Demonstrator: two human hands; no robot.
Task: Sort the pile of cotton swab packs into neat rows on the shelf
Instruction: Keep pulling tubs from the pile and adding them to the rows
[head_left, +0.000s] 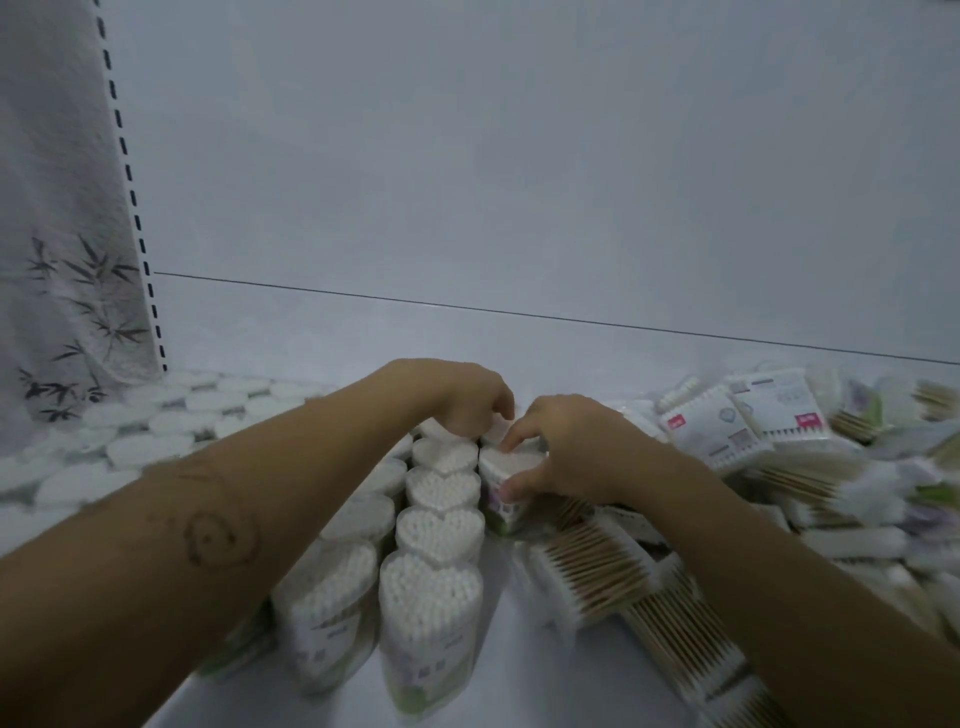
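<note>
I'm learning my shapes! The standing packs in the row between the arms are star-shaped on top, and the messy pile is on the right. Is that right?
Not quite. In the head view the standing packs are heart-shaped on top, not star-shaped. The messy pile is on the right.

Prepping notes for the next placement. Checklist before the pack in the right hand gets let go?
1. Right hand grips heart-shaped pack: ok.
2. Pack upright, swab tips up: ok.
3. Pack sits against the finished row: ok.
4. Pack base seated on shelf: cannot tell, hidden.
5. Left hand holding anything: cannot tell, its fingertips are hidden.
6. Lane in front free for the new row: not ok, flat packs lie there.
</note>
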